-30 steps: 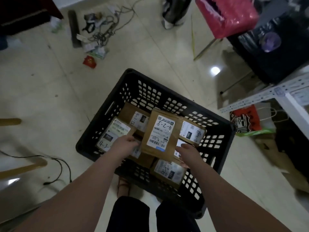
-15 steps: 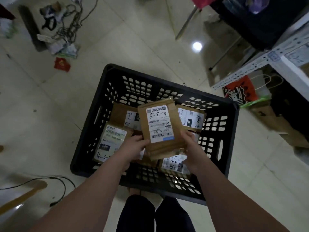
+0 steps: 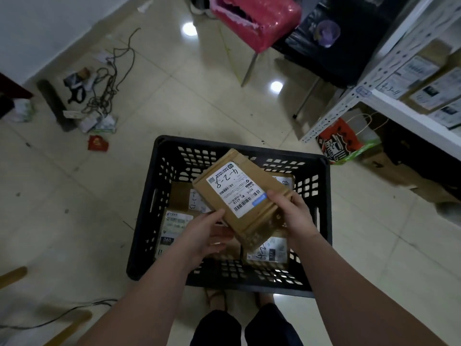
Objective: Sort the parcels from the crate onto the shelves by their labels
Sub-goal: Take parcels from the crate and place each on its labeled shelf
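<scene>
The brown cardboard parcel with the white shipping label hand-marked "4-2-8" (image 3: 245, 198) is up out of the crate, held tilted above its middle, label facing me. My right hand (image 3: 295, 218) clamps the parcel's right near edge, thumb lying across the top beside the label's blue strip and fingers wrapped under it. My left hand (image 3: 204, 236) sits palm up at the parcel's lower left edge, fingers loosely extended and touching the cardboard rather than closing on it; how far they reach beneath it I cannot tell. The two hands are close together, with only the parcel between them. Directly below is the black plastic lattice crate (image 3: 149, 221), standing on the pale tiled floor (image 3: 62, 208) just ahead of my feet. More brown labelled parcels lie flat inside it: one at the left with "060" printed on its label (image 3: 174, 228), one at the near right (image 3: 269, 250) and one further back (image 3: 197, 203). At my right stands the white perforated metal shelf unit (image 3: 349, 106), with labelled cardboard parcels already on it (image 3: 429, 91) and an orange and black paper bag (image 3: 336, 141) tucked at its foot. Further off, a tangle of dark cables (image 3: 107, 91) lies on the floor at the left.
</scene>
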### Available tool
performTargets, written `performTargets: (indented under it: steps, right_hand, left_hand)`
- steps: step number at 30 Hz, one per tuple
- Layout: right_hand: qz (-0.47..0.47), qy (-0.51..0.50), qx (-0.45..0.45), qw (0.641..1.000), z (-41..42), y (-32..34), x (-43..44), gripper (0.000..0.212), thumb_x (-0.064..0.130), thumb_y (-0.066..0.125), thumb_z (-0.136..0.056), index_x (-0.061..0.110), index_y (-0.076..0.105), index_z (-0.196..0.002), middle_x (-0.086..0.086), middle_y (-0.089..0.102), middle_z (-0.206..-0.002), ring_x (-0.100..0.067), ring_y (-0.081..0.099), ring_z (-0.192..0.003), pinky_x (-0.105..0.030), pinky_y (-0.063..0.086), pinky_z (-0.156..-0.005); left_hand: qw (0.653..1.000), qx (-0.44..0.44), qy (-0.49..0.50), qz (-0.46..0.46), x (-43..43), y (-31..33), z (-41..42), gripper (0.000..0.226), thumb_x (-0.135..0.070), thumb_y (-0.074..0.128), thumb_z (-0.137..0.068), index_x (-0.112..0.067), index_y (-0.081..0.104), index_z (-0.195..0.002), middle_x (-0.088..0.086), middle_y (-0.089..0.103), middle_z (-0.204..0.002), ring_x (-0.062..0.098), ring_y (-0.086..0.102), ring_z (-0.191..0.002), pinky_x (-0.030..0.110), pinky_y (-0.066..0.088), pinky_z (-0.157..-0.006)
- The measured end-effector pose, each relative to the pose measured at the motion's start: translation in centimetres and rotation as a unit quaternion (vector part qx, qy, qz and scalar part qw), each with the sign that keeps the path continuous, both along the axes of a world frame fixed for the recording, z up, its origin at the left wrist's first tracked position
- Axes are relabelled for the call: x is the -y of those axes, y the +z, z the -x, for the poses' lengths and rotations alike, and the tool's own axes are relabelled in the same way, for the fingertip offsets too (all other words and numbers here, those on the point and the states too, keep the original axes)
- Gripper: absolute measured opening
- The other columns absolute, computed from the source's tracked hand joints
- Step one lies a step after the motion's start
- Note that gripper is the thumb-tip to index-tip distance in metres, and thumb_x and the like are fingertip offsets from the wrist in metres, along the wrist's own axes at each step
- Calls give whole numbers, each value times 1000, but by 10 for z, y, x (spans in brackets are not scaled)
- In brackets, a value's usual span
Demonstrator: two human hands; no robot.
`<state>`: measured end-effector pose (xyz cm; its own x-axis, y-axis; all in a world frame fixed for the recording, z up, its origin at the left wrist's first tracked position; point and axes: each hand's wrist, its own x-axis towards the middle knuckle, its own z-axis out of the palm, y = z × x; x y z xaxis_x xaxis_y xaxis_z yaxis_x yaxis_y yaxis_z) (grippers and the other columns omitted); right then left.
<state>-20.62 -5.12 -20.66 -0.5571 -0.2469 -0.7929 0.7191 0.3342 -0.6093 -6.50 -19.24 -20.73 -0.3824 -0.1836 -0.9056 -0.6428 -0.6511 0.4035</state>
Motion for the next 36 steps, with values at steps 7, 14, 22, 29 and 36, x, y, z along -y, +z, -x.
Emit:
performTargets:
  steps: [7,14,22,29,36]
  right_hand:
    - [1,20,-123,992,9,53,8,50,31,89,-59,28,62,-100,-8,66,-111,-27,66,-100,-49,53,-93]
    - [-46,263,-361,894,36,170,8,64,41,85,-64,38,58,-122,0,43,-126,-18,43,-120,-39,41,-105]
    - [-28,408,-430,805,51,335,-35,66,18,82,-74,31,55,-133,14,51,-117,2,51,-102,-8,39,-87]
    - [85,346,-429,830,32,416,-97,58,15,73,-61,37,63,-115,13,66,-119,-3,64,-107,-19,52,-89]
    - [-37,124,-571,811,-5,457,-209,64,38,80,-77,34,54,-136,12,53,-137,-6,54,-121,-26,46,-100]
  left_hand:
    - [988,-17,-65,139,17,46,14,79,-45,72,-77,-39,29,-143,6,47,-140,30,50,-122,53,45,-97]
    - [853,-65,-313,412,41,144,58,117,-60,76,-63,-25,11,-153,3,11,-157,27,21,-143,41,32,-110]
    - [763,-202,-472,393,24,272,87,121,-59,80,-51,-35,17,-151,-3,20,-157,19,31,-139,40,32,-112]
    - [800,-362,-459,135,-39,343,76,110,-30,90,-48,-30,32,-142,3,60,-131,21,60,-117,37,51,-94]
    - [844,-408,-320,137,-144,390,59,73,-25,79,-57,-20,53,-126,13,73,-100,27,72,-83,37,58,-64]
